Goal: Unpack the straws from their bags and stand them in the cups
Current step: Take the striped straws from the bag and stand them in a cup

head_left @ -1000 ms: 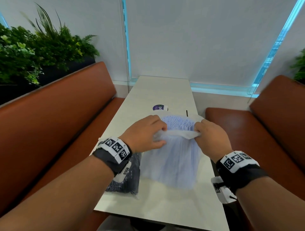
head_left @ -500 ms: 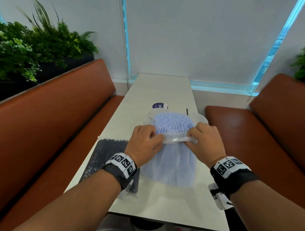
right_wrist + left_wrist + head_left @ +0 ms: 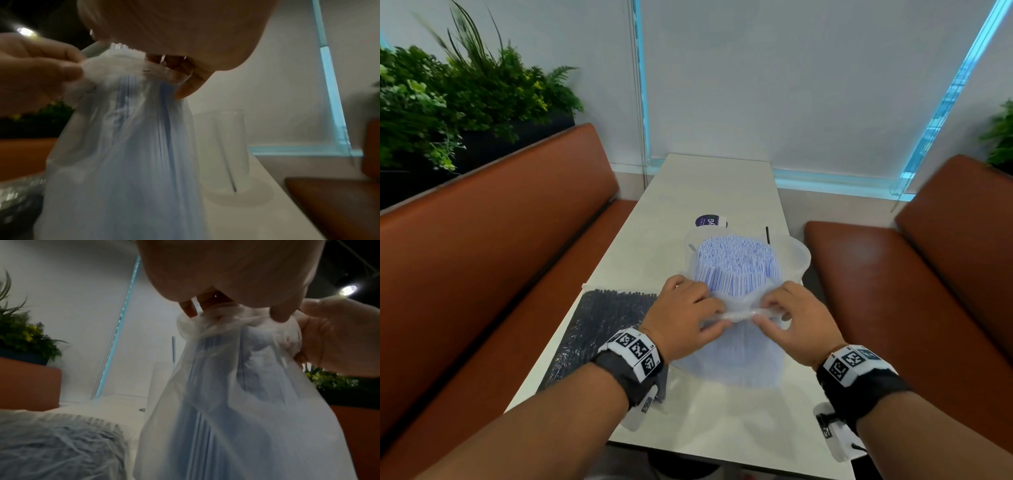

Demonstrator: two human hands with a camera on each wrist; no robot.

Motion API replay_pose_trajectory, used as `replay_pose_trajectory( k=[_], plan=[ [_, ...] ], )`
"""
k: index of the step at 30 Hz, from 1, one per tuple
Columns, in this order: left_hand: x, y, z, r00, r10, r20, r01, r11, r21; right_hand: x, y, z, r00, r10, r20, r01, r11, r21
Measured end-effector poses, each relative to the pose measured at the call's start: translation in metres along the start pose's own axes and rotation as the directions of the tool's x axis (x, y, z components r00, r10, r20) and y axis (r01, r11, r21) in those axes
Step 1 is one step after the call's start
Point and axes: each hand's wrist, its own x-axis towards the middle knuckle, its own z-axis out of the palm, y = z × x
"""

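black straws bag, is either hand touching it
No: both the left hand and right hand pinch the clear bag; the black straws bag lies untouched beside it.

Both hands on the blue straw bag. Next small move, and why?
Probably keep drawing the bag down off the bundle. The left hand and right hand both pinch its bunched rim partway down, the blue-striped straws already stand bare above it, and the clear cup waits just beyond.
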Motion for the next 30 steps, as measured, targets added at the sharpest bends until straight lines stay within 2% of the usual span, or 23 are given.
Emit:
replay_pose_trajectory(
  k=[2, 4, 5, 8, 11, 13, 18, 22, 24, 26, 28, 30],
  plan=[
    [0.0, 0.001, -0.005, 0.996, -0.089, 0.01, 0.089, 0.98, -0.179, -0.001, 0.002, 0.0, 0.986, 0.116, -0.12, -0.102, 0.988, 0.113],
    [0.001, 0.002, -0.01, 0.973, -0.23, 0.029, 0.227, 0.922, -0.312, 0.004, 0.002, 0.002, 0.914, 0.308, -0.264, -0.278, 0.95, 0.144],
    [0.002, 0.003, -0.011, 0.952, -0.303, 0.037, 0.295, 0.885, -0.36, 0.009, 0.001, 0.004, 0.873, 0.409, -0.265, -0.371, 0.91, 0.185],
    [0.004, 0.003, -0.011, 0.874, -0.481, 0.068, 0.452, 0.752, -0.48, 0.018, -0.002, 0.009, 0.785, 0.612, -0.1, -0.536, 0.751, 0.386],
    [0.003, -0.001, -0.008, 0.809, -0.572, 0.134, 0.549, 0.656, -0.518, 0.019, -0.003, 0.011, 0.765, 0.64, -0.071, -0.549, 0.706, 0.447],
    [0.002, -0.005, -0.005, 0.799, -0.568, 0.197, 0.573, 0.62, -0.536, 0.017, -0.003, 0.013, 0.772, 0.633, -0.055, -0.553, 0.713, 0.432],
    [-0.001, -0.007, 0.001, 0.815, -0.482, 0.323, 0.58, 0.674, -0.457, 0.009, -0.005, 0.018, 0.771, 0.635, 0.048, -0.611, 0.717, 0.335],
    [0.002, -0.011, -0.001, 0.795, -0.503, 0.339, 0.606, 0.67, -0.428, 0.005, -0.01, 0.021, 0.775, 0.631, -0.033, -0.581, 0.732, 0.356],
    [0.002, -0.014, -0.001, 0.766, -0.526, 0.37, 0.642, 0.659, -0.391, 0.005, -0.007, 0.023, 0.768, 0.639, -0.035, -0.593, 0.731, 0.336],
    [0.0, -0.016, 0.0, 0.717, -0.531, 0.452, 0.682, 0.67, -0.295, 0.004, -0.004, 0.028, 0.753, 0.655, 0.064, -0.65, 0.726, 0.225],
    [-0.002, -0.016, 0.002, 0.675, -0.533, 0.51, 0.709, 0.66, -0.249, 0.002, -0.005, 0.033, 0.714, 0.685, 0.145, -0.7, 0.693, 0.176],
    [-0.002, -0.015, 0.002, 0.676, -0.522, 0.521, 0.714, 0.639, -0.286, 0.002, -0.013, 0.033, 0.694, 0.701, 0.165, -0.717, 0.649, 0.254]
  ],
)
